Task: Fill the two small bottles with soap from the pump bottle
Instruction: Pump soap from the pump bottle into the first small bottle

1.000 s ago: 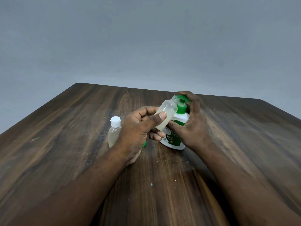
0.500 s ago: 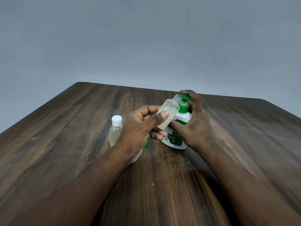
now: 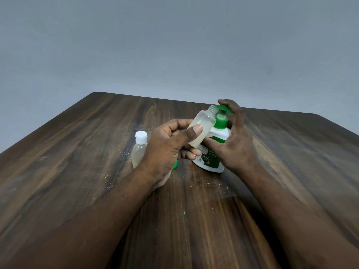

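A dark brown wooden table (image 3: 77, 162) with streaky grain and pale scuffs fills the lower half of the frame, its far edge crossing just above the middle. A plain grey wall (image 3: 174, 45) takes up the whole upper half. One tiny teal speck (image 3: 184, 212) lies on the wood at lower centre. Both forearms come in from the bottom corners and meet at the centre. The left hand (image 3: 167, 148) grips the uncapped small bottle (image 3: 204, 127), its thumb laid across the front and its fingers curled behind, and holds it off the table, tilted with the threaded mouth up and to the right, right at the nozzle of the green pump head (image 3: 223, 108). The right hand (image 3: 235, 140) clasps the pump bottle (image 3: 221, 134), which stands upright on the table just right of centre; the fingers arch over the pump head and the thumb presses against the white body. There are two small bottles: the held one, cloudy with pale liquid, and a second small bottle (image 3: 138, 150) with a white cap (image 3: 141, 137), standing left of centre just behind the left wrist. There is one pump bottle. A small green thing (image 3: 175, 165) peeks out below the left hand, mostly hidden, so what it is cannot be told.
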